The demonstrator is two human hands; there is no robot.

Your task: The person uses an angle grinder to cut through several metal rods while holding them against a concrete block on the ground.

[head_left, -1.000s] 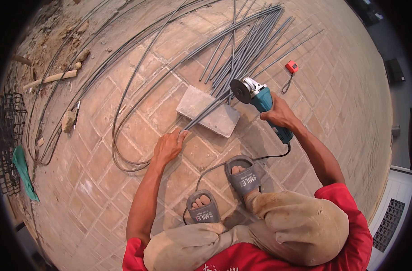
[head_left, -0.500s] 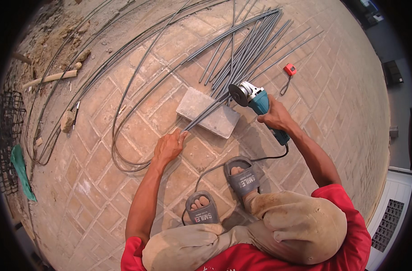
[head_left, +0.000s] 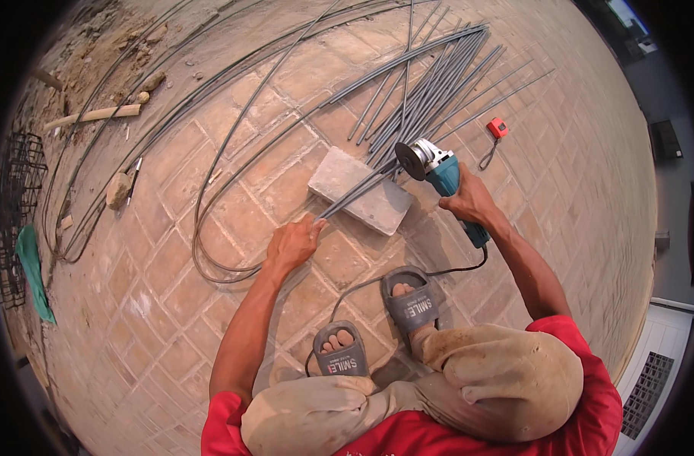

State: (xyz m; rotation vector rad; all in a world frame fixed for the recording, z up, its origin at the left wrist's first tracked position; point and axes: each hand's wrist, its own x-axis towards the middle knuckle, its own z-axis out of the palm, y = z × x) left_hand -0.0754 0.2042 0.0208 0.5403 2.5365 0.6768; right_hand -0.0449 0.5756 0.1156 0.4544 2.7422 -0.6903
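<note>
Your left hand [head_left: 292, 242] clasps thin grey metal rods [head_left: 351, 197], your right hand [head_left: 470, 199] a teal-and-silver angle grinder [head_left: 445, 178], seemingly for cutting beyond the left, calling next for firm bracing.

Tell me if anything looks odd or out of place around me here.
The gray slippers look odd: they leave toes bare while your right hand holds an angle grinder, whose black cord runs beside them. Nothing looks spilled.
</note>
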